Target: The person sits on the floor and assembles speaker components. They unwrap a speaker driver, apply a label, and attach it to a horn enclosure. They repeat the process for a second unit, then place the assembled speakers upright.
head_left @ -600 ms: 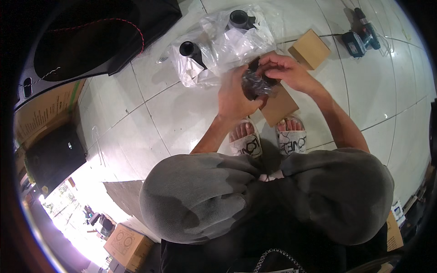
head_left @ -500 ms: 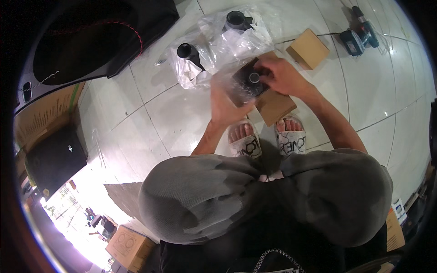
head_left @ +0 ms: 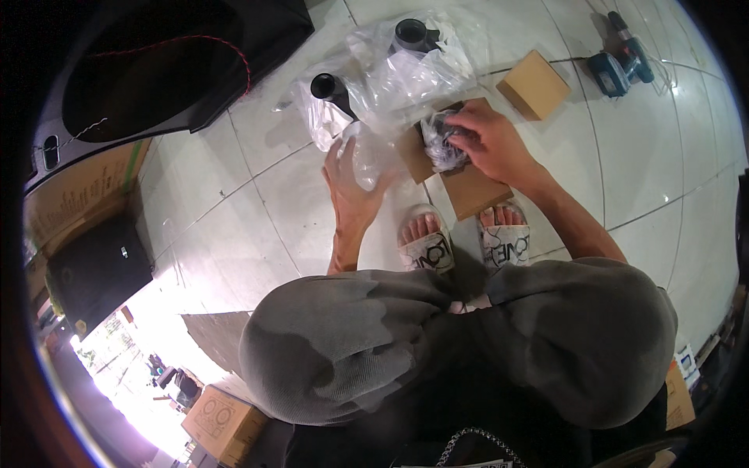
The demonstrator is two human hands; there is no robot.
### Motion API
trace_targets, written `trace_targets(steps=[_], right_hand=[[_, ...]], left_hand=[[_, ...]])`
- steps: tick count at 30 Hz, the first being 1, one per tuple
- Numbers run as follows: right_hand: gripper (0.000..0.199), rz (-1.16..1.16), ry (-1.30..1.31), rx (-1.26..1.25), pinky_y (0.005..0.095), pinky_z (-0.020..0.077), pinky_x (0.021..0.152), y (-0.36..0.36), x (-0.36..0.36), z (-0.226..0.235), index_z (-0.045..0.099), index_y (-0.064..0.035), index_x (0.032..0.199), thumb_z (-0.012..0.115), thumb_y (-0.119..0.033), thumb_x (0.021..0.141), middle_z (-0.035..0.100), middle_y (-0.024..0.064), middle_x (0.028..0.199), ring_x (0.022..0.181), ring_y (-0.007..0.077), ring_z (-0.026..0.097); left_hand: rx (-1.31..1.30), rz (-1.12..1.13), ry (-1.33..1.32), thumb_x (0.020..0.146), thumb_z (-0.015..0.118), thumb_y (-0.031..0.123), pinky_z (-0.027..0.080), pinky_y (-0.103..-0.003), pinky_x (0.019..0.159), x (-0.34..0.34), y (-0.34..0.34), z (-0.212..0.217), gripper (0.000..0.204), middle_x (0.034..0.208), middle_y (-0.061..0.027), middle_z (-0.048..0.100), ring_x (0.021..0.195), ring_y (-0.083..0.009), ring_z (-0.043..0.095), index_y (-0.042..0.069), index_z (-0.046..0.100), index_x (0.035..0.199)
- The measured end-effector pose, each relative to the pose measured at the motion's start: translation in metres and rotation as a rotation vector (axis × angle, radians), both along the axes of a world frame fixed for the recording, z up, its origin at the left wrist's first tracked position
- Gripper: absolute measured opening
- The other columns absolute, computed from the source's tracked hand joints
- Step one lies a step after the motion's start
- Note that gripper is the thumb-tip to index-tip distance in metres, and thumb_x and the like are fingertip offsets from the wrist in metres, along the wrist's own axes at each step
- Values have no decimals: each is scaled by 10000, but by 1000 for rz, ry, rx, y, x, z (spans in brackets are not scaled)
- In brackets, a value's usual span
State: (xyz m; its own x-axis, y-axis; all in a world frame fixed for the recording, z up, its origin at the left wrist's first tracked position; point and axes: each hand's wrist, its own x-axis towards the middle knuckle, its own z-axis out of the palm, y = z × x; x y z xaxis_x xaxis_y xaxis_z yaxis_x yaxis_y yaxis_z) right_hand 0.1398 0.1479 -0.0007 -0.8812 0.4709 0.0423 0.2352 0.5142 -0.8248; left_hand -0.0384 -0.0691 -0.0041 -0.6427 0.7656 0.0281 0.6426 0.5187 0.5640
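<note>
A glossy white tile floor (head_left: 292, 195) is lying under the open brown cardboard box (head_left: 474, 189), a large black panel (head_left: 273, 39) standing well to the box's left and crumpled clear plastic sheeting (head_left: 378, 74) spreading just beyond it. Left of the box, the left hand (head_left: 355, 187) is hovering, fingers spreading loose; at its mouth, the right hand (head_left: 491, 144) is pinching a dark, plastic-wrapped bundle (head_left: 441, 144), probably light, its film slippery, its firmer sides seemingly offering the surest hold.
</note>
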Motion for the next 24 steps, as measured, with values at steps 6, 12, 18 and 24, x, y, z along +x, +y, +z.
trace_targets(steps=[6, 12, 18, 24], right_hand=[[318, -293, 248, -1163, 289, 502, 867, -1, 14, 34, 616, -7, 1262, 637, -94, 957, 660, 42, 1115, 993, 112, 620], [410, -266, 451, -1610, 305, 476, 1007, -15, 11, 52, 424, -44, 1435, 429, -189, 1051, 590, 58, 1292, 1152, 138, 597], [410, -350, 367, -1620, 337, 486, 1011, -31, 5, 46, 460, -51, 1392, 335, -253, 1058, 606, 76, 1266, 1149, 167, 605], [357, -432, 316, -1780, 363, 525, 964, -43, 9, 37, 541, -67, 1290, 357, -274, 1064, 620, 80, 1221, 1110, 184, 629]], left_hand=[[318, -235, -890, 919, 704, 297, 441, -343, 972, -2, 58, 66, 583, 1257, -133, 615, 1107, -211, 575, 10, 514, 1390], [233, -224, -993, 889, 750, 301, 425, -327, 1024, 19, 90, 90, 628, 1277, -167, 605, 1191, -217, 550, -35, 517, 1366], [147, -250, -879, 888, 750, 286, 521, -320, 837, 20, 85, 102, 462, 1053, -120, 678, 944, -171, 636, 2, 615, 1226], [52, -400, -572, 856, 740, 323, 514, -336, 778, 29, 101, 113, 375, 966, -115, 673, 894, -230, 654, 19, 690, 1068]])
